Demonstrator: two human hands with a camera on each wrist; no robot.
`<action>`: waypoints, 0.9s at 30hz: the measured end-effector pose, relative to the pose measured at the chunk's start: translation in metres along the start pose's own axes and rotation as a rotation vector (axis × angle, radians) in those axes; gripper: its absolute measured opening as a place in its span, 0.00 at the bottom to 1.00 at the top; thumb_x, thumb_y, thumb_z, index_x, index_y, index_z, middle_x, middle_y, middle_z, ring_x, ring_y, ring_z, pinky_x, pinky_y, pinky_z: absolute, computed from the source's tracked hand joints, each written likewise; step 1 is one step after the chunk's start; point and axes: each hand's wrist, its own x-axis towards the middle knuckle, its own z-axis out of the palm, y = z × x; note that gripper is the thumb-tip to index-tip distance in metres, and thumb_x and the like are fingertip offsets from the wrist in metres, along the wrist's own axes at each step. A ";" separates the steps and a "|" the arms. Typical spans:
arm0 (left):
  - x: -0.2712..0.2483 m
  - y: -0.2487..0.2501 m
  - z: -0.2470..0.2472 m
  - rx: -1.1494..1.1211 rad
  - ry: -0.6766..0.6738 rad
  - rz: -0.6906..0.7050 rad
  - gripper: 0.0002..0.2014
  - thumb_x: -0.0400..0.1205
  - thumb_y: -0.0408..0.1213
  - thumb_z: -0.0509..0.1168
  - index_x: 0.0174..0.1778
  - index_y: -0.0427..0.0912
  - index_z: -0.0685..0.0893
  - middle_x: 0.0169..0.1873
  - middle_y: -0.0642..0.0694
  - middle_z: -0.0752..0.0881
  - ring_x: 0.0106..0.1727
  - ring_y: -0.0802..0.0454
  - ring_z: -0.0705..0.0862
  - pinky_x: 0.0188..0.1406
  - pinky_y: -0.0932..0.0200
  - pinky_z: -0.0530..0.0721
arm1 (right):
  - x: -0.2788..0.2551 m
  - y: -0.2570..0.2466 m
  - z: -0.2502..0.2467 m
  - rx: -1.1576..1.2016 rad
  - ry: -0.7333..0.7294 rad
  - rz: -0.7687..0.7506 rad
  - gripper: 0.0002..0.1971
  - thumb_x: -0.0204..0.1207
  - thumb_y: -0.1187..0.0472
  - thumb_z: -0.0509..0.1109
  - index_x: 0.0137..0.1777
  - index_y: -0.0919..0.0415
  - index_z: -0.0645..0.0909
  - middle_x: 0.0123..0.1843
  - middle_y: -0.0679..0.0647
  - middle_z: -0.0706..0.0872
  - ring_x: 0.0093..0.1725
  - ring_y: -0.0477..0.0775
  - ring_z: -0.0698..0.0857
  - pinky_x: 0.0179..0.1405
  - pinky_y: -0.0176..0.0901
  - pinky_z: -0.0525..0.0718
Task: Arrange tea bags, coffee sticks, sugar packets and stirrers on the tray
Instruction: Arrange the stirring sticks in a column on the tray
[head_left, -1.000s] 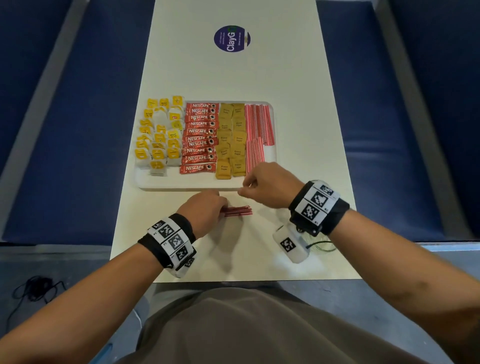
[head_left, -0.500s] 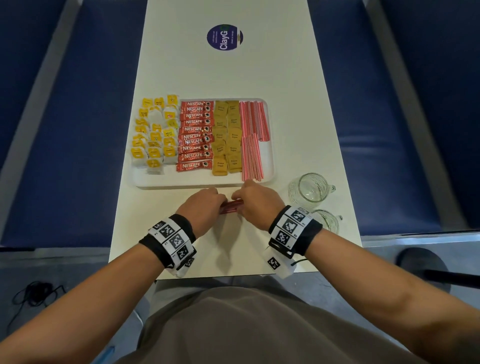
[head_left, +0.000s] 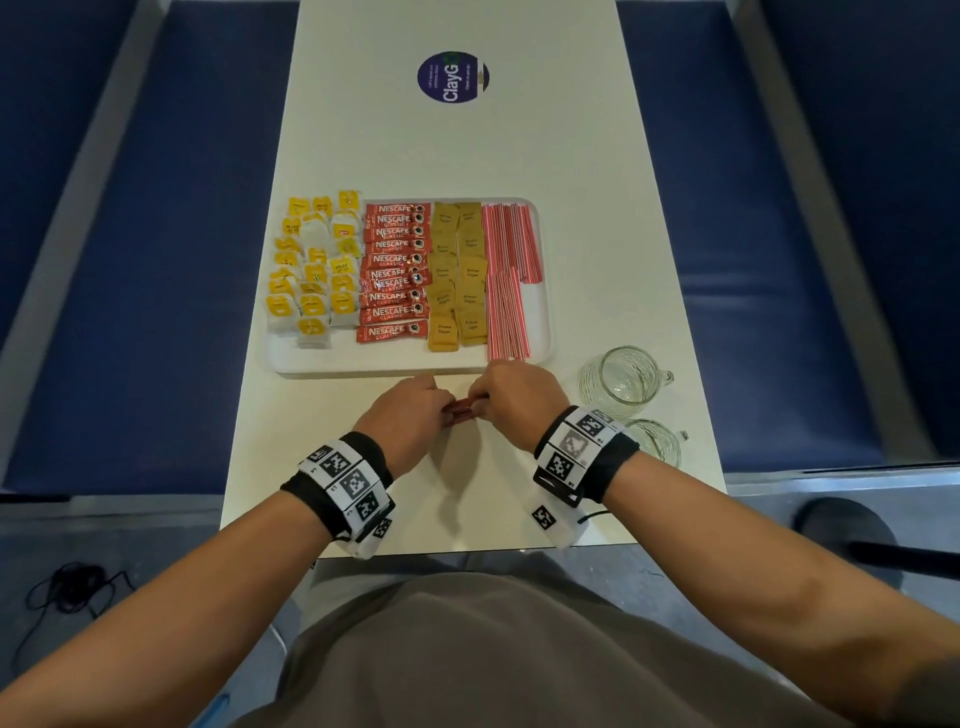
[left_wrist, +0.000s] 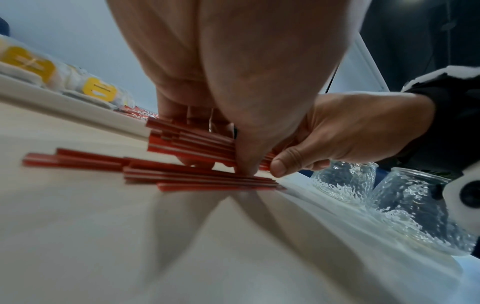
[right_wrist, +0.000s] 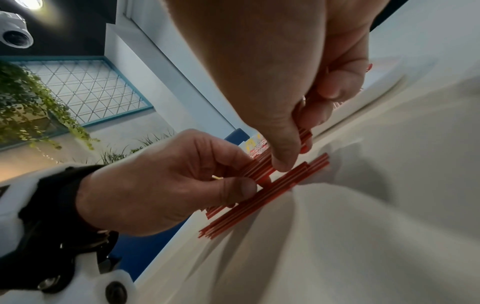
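A white tray (head_left: 405, 366) holds yellow-tagged tea bags (head_left: 311, 270), red coffee sticks (head_left: 395, 270), brown sugar packets (head_left: 460, 270) and red-and-white stirrers (head_left: 509, 280) in columns. Just in front of the tray, my left hand (head_left: 444, 413) and right hand (head_left: 480, 402) pinch the two ends of a small bundle of red stirrers (head_left: 462, 408). In the left wrist view the bundle (left_wrist: 192, 144) is held slightly above several loose stirrers (left_wrist: 182, 176) lying on the table. The right wrist view shows the same held bundle (right_wrist: 259, 166) over the loose stirrers (right_wrist: 259, 199).
Two textured glass mugs (head_left: 623, 376) (head_left: 657, 441) stand right of my right wrist near the table's edge. A round purple sticker (head_left: 453, 77) lies at the far end of the table. Blue benches (head_left: 130, 260) flank the narrow table.
My right hand came back from the tray's front edge and down to the stirrers my left hand held. Both hands now pinch the bundle, close together.
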 end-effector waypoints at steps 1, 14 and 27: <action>0.000 0.000 0.000 -0.007 0.009 -0.008 0.13 0.90 0.40 0.59 0.56 0.41 0.88 0.45 0.44 0.80 0.51 0.42 0.80 0.44 0.49 0.74 | 0.000 0.000 -0.002 0.000 0.000 -0.002 0.09 0.83 0.56 0.69 0.50 0.52 0.92 0.45 0.52 0.84 0.44 0.55 0.80 0.35 0.45 0.70; -0.015 0.001 -0.026 -0.303 0.109 0.037 0.12 0.92 0.45 0.53 0.54 0.47 0.81 0.40 0.51 0.83 0.41 0.50 0.80 0.41 0.45 0.79 | 0.003 0.000 -0.047 0.222 0.039 -0.054 0.08 0.83 0.56 0.73 0.55 0.52 0.93 0.45 0.49 0.91 0.43 0.48 0.85 0.42 0.43 0.80; -0.024 0.018 -0.048 -0.946 0.021 -0.082 0.15 0.93 0.39 0.52 0.51 0.39 0.81 0.25 0.50 0.74 0.20 0.56 0.71 0.19 0.64 0.70 | 0.001 0.002 -0.054 0.704 0.172 -0.007 0.25 0.77 0.62 0.80 0.74 0.52 0.82 0.45 0.42 0.82 0.39 0.42 0.82 0.55 0.46 0.90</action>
